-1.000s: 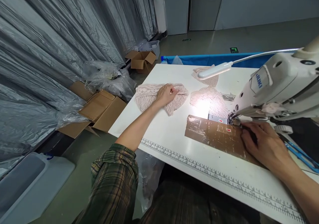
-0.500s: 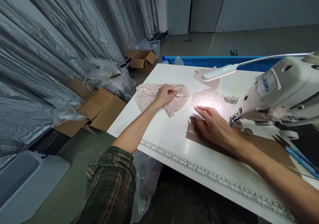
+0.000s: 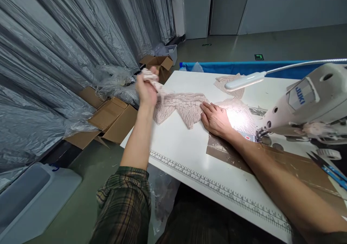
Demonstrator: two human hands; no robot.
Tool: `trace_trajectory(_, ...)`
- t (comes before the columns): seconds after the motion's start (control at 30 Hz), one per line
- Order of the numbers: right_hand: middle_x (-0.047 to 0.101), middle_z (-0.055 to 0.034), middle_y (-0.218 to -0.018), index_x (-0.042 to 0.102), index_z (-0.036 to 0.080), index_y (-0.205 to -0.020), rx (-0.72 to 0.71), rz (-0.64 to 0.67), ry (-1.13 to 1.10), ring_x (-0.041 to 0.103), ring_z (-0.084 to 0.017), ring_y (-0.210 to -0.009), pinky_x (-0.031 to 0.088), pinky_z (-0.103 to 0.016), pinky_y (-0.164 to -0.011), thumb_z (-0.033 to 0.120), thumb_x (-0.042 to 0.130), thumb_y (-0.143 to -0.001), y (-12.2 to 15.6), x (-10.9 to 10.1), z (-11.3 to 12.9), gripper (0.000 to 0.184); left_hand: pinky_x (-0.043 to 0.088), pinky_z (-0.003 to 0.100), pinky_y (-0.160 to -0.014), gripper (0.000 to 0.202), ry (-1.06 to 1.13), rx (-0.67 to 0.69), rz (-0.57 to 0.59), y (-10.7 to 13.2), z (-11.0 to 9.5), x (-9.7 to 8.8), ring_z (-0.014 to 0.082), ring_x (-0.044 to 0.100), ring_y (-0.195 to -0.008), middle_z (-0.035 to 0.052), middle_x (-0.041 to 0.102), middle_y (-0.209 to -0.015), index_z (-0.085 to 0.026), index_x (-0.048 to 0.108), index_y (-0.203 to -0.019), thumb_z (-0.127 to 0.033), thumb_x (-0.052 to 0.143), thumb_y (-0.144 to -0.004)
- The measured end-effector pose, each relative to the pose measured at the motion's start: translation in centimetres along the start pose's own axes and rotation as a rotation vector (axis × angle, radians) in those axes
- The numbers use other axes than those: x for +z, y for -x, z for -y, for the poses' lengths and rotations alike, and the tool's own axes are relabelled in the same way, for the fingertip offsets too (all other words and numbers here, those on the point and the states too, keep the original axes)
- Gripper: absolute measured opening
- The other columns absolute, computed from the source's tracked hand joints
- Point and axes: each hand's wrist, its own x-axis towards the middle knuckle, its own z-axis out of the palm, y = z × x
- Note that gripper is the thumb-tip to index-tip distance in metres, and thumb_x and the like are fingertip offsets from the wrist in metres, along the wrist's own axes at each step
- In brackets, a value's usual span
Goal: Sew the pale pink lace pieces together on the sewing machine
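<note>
Rising off the tabletop — the left hand is now closed around bunched lace! The right hand, shifted left, lies loosely open, fingertips on the right end of the flat lace piece — apparently steadying it.

Silvery crinkled floor-ward curtains hang along the left; at the far side, a plain grey door and a smooth blue-grey wall meet a dull grey-green floor (faintly glossy in places).
</note>
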Motion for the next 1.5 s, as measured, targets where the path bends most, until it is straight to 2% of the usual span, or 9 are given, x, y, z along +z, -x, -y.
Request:
trace_trajectory(0.23,0.054,-0.0162,-0.153,0.060,0.012,-0.142,-0.002,-0.049,-0.040,0.052,-0.039,-0.133,0.047,-0.055,-0.101,0.033,0.034,-0.102,-0.4,0.2,-0.1,0.052,0.043,0.027,-0.074,0.041,0.019,0.231,-0.249,1.2,-5.2,-6.2,0.0071,0.052,-0.072,-0.0056,0.044,-0.066,-0.022,0.035,-0.073,-0.046,0.030,-0.107)
trace_trajectory(0.33,0.052,-0.0190,-0.153,0.061,0.012,-0.139,-0.047,-0.165,-0.131,0.047,-0.038,-0.140,0.046,-0.058,-0.107,0.034,0.040,-0.099,0.0,-0.5,0.4,0.050,0.043,0.028,-0.068,0.039,-0.081,0.273,-0.001,5.4,-8.4,-5.6,0.0098,0.057,-0.071,-0.0040,0.057,-0.069,-0.018,0.058,-0.072,-0.048,0.075,-0.089)
trace_trajectory(0.43,0.049,-0.0197,-0.152,0.056,0.017,-0.144,-0.224,-0.351,-0.424,0.045,-0.033,-0.144,0.044,-0.057,-0.115,0.045,0.055,-0.095,1.7,-2.8,1.9,0.057,0.051,0.030,-0.077,0.016,-0.288,0.400,0.630,9.9,-11.7,-3.6,0.0139,0.066,-0.084,0.0020,0.072,-0.088,-0.019,0.074,-0.090,-0.032,0.068,-0.097)
trace_trajectory(0.6,0.062,-0.0133,-0.137,0.050,0.024,-0.151,-0.209,0.033,-0.825,0.064,-0.024,-0.122,0.058,-0.045,-0.100,0.052,0.067,-0.091,6.5,-9.4,4.9,0.068,0.054,0.026,-0.073,0.017,-0.063,0.293,1.109,14.9,-14.5,1.1,0.0135,0.069,-0.084,0.0062,0.075,-0.099,-0.019,0.073,-0.111,-0.017,0.059,-0.100)
trace_trajectory(0.77,0.065,-0.0043,-0.064,0.075,0.017,-0.093,0.276,0.318,-1.025,0.062,-0.014,-0.056,0.050,-0.024,-0.051,0.065,0.069,-0.086,11.0,-14.0,5.0,0.048,0.052,0.022,-0.064,0.039,0.098,0.069,1.134,16.9,-15.1,4.5,0.0115,0.065,-0.077,0.0068,0.070,-0.104,-0.020,0.063,-0.134,-0.034,0.067,-0.098)
trace_trajectory(1.0,0.063,-0.0040,-0.058,0.081,0.031,-0.098,0.598,-0.131,-0.808,0.063,-0.018,-0.054,0.054,-0.026,-0.049,0.070,0.071,-0.079,18.2,-16.2,0.5,0.045,0.033,0.022,-0.055,0.051,0.077,-0.067,1.495,18.1,-15.3,5.8,0.0070,0.039,-0.059,-0.0049,0.052,-0.073,-0.015,0.062,-0.137,-0.034,0.076,-0.092)
trace_trajectory(1.1,0.077,-0.0068,-0.089,0.082,0.034,-0.100,0.592,-0.178,-0.705,0.073,-0.021,-0.074,0.062,-0.026,-0.062,0.069,0.072,-0.079,20.1,-16.2,-0.6,0.042,0.039,0.023,-0.061,0.042,0.035,-0.113,1.554,18.6,-15.1,6.4,0.0091,0.048,-0.063,-0.0021,0.060,-0.074,-0.014,0.069,-0.126,-0.038,0.075,-0.092)
trace_trajectory(1.27,0.065,-0.0076,-0.141,0.059,0.035,-0.147,0.413,0.101,-0.856,0.068,-0.026,-0.122,0.060,-0.036,-0.102,0.060,0.078,-0.080,19.5,-14.3,0.8,0.075,0.052,0.030,-0.081,0.045,0.022,0.074,1.603,19.9,-16.3,7.6,0.0196,0.068,-0.093,0.0112,0.073,-0.108,-0.013,0.062,-0.131,-0.035,0.074,-0.094)
trace_trajectory(1.5,0.075,-0.0076,-0.100,0.077,0.019,-0.119,0.415,0.373,-1.055,0.068,-0.019,-0.090,0.057,-0.029,-0.080,0.060,0.068,-0.090,19.2,-13.3,1.4,0.051,0.054,0.033,-0.080,0.052,-0.066,0.218,1.590,22.3,-17.1,7.4,0.0232,0.069,-0.094,0.0138,0.069,-0.109,-0.008,0.049,-0.138,-0.031,0.070,-0.096)
